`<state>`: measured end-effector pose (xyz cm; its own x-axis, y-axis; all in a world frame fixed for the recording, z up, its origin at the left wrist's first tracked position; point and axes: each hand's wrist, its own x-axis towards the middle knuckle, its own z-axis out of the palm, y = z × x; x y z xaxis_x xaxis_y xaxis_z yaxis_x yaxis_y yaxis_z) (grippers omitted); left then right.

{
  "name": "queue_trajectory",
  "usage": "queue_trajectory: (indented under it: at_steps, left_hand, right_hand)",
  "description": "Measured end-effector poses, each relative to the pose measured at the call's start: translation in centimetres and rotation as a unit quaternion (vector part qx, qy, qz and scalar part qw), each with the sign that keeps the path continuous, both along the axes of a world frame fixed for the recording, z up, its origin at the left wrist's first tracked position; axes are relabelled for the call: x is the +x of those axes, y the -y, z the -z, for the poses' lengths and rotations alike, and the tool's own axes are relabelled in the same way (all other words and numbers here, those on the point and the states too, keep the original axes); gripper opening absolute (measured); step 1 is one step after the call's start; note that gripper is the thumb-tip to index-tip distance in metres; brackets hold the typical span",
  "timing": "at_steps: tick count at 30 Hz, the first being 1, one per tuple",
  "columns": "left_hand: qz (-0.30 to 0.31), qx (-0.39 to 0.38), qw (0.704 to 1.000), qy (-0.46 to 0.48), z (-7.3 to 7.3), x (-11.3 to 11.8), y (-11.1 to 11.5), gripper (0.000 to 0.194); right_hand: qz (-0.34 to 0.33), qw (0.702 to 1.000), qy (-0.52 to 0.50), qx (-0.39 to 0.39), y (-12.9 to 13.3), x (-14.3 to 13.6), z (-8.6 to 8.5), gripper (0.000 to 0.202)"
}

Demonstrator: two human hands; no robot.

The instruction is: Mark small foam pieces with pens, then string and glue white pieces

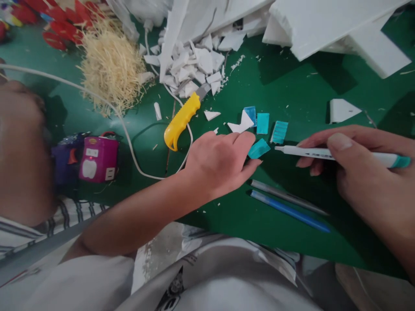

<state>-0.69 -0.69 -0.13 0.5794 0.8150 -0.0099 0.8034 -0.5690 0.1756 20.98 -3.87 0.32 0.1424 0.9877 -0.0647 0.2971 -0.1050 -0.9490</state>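
My left hand point(222, 160) rests low over the green table, its thumb and fingers closed on a small teal piece point(259, 149). In my right hand point(359, 160) is a white marker point(304, 152) with a teal end, its tip pointing left, just right of that piece. Beyond them lie a teal rectangle point(263, 123), a striped teal piece point(279, 131) and a blue piece point(250, 114) partly under a white scrap point(241, 124). A grey pen point(288, 196) and a blue pen point(290, 211) lie between my hands, nearer to me.
A yellow cutter point(182, 121) with its blade out touches white foam scraps point(194, 65). A white cable point(129, 138) loops beside it. Straw point(110, 65), a pink box point(99, 159) and another person's arm point(24, 155) are left. Foam sheets point(324, 26) lie at the back.
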Motion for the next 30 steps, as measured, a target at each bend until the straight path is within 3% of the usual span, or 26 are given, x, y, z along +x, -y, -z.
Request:
queue_trajectory:
  at_steps: [2,5,15,24,30]
  left_hand:
    - [0.011,-0.007,1.000,-0.001,-0.11,0.02,0.06,0.021]
    - [0.022,-0.008,1.000,0.003,-0.25,0.02,0.14,0.026]
    - [0.033,-0.010,0.999,0.007,0.09,0.10,0.17,0.019]
    - [0.021,0.006,1.000,0.012,0.40,0.34,0.32,0.019]
    - [0.018,0.016,1.000,0.008,0.47,0.32,0.32,0.020]
  right_hand:
    - [0.005,1.000,0.004,0.004,0.06,0.01,-0.04,0.021]
    - [0.006,1.000,0.001,0.000,0.10,0.13,0.04,0.021]
    - [-0.048,0.998,0.034,0.005,0.03,0.33,-0.08,0.016]
    - [-0.068,0.997,0.038,0.016,0.19,0.41,0.42,0.018]
    - [-0.039,0.998,0.042,0.007,0.32,0.05,0.08,0.019]
